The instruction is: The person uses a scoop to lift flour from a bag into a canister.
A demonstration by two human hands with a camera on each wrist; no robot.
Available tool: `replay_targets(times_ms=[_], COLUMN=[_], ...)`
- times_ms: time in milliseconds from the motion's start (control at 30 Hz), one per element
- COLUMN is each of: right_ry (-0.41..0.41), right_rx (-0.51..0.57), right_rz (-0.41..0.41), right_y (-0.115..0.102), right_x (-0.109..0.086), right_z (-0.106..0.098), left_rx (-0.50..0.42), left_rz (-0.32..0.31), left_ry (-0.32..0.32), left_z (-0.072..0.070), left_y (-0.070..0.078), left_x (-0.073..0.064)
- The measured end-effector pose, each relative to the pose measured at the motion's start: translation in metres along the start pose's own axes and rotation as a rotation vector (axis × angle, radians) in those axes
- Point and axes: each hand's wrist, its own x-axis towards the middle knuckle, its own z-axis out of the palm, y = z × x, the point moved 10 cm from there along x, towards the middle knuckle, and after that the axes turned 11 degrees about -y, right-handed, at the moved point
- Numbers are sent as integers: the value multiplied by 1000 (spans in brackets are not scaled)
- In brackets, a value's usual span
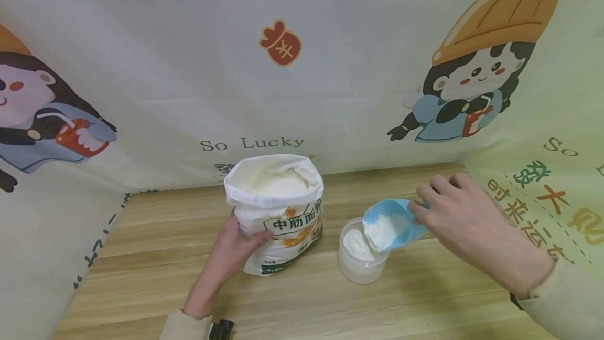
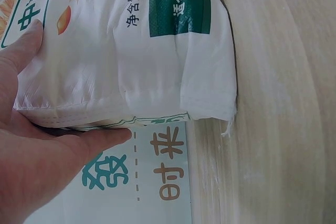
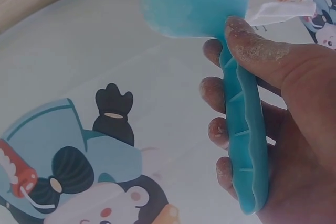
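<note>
A white flour bag (image 1: pixel 283 224) with its top open stands upright on the table, white flour showing inside. My left hand (image 1: pixel 238 248) holds the bag's left side, thumb on the printed front; in the left wrist view, fingers (image 2: pixel 100 142) reach round its edge. My right hand (image 1: pixel 457 219) grips a blue scoop (image 1: pixel 403 224) by its ribbed handle (image 3: pixel 245 145). The scoop carries flour and tilts over the rim of a clear plastic jar (image 1: pixel 362 272), which has flour in it. Powder dusts the right thumb (image 3: pixel 262 51).
The wooden table (image 1: pixel 155 256) reaches back to a pale printed cloth (image 1: pixel 340 93) hung as a wall, with further cloth at the left and right sides. The jar stands to the right of the bag, a small gap between them.
</note>
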Motion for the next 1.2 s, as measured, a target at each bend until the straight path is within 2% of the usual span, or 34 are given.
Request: replay_targets(times_ms=[100, 333, 733, 1100, 1200], right_ry=[-11, 30, 49, 90, 71], right_rx=[-13, -33, -42, -24, 1], right_rz=[2, -20, -30, -30, -13], right_y=[-2, -9, -17, -15, -10], right_x=[2, 5, 5, 2, -1], right_z=[-1, -7, -14, -15, -12], left_rx=[-2, -10, -21, -8, -5], left_rz=[4, 4, 9, 6, 13], left_ry=[-4, 0, 2, 3, 4], left_z=[0, 0, -1, 0, 0], left_y=[1, 2, 4, 2, 2], left_x=[0, -1, -2, -2, -1])
